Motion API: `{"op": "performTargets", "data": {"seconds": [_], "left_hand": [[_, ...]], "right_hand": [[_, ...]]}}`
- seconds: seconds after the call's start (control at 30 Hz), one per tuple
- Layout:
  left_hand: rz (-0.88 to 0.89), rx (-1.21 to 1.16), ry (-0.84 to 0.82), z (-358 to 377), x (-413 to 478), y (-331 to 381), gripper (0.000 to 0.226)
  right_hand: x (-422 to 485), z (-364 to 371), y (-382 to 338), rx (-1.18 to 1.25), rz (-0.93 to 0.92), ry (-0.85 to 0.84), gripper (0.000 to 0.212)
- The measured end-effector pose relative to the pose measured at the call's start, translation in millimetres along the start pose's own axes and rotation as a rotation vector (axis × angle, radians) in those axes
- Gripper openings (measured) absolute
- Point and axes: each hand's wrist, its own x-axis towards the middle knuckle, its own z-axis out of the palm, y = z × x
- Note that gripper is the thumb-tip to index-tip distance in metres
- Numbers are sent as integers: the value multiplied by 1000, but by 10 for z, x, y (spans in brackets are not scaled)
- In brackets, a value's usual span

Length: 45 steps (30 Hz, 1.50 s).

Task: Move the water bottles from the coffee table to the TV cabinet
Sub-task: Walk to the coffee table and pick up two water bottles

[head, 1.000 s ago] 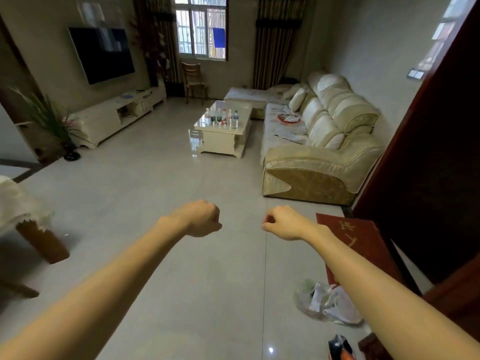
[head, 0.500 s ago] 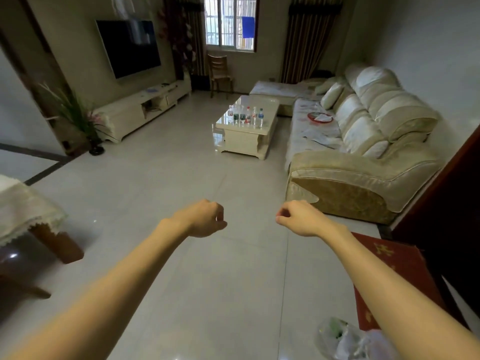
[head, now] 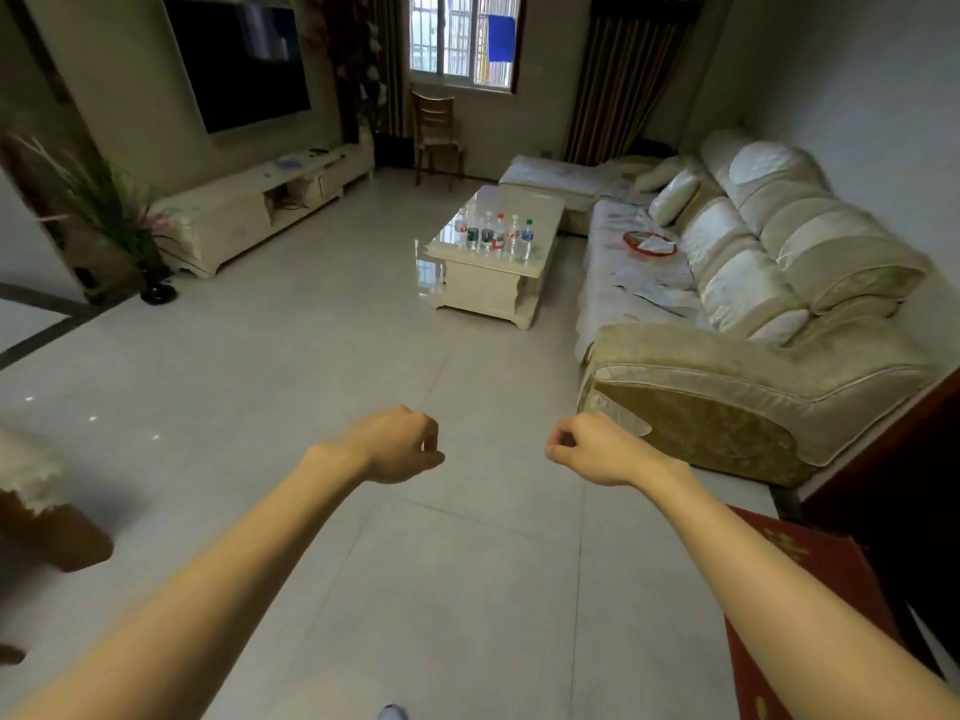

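The left hand (head: pixel 395 445) and right hand (head: pixel 592 448) were held forward clenched and empty, presumably because the water bottles (head: pixel 493 233) were grouped well ahead on the coffee table (head: pixel 532 205), none being set on the TV cabinet (head: pixel 223 215) yet.

Both arms extended forward, bare to the elbow and beyond. Left arm (head: pixel 208 595) enters from the lower left corner and runs diagonally up to mid-frame. Right arm (head: pixel 779 589) enters from the lower right corner, mirroring it.

Left hand (head: pixel 397 446): just left of centre, back of hand up, fingers curled into a fist, thumb lying along the front and pointing right. Holds nothing.

Right hand (head: pixel 589 449): just right of centre, at the same height as the left, fingers curled under, thumb tucked against the index finger and pointing left. Holds nothing.

Hands apart, not touching, knuckles facing each other across a gap at centre frame. Wrists roughly straight.
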Motion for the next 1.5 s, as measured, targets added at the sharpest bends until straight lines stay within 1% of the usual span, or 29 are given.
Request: {"op": "performTargets", "data": {"seconds": [0.17,0.27,0.4,0.53,0.7,0.83,0.93,1.0,1.1,1.2,1.37,1.5], "left_hand": [[42,0,11,-342,851,-597,31],[51,19,7,-586,1288,-928,31],[70,37,7,-812,1765,-1164,31],[118,36,-30,-833,2211,-1201,31],[136,46,-72,-846,2824,-1223,30],[104,50,-95,-958,3445,-1234,30],[70,49,-92,-1125,3990,-1147,31],[55,41,-93,-1278,4362,-1048,31],[41,42,-59,-1503,4859,-907,30],[34,36,-27,-1642,5267,-812,29],[-12,36,-119,-1648,5857,-877,31],[-18,40,-148,-1672,6343,-1026,33]], "right_hand": [[938,-234,-116,4,36,5,25],[1378,-411,-226,-16,54,32,31],[1855,-566,-277,-23,72,55,29],[2287,-611,-155,-6,108,39,26],[2856,-632,138,19,106,16,31],[3408,-750,508,41,77,16,33],[3905,-981,814,52,40,17,36],[4216,-1171,999,52,23,9,34],[4640,-1438,1279,38,-1,-22,31],[5006,-1666,1535,27,-26,-28,33],[5563,-1825,1837,46,-15,-61,32],[6094,-1890,1974,32,1,-102,32]]}}
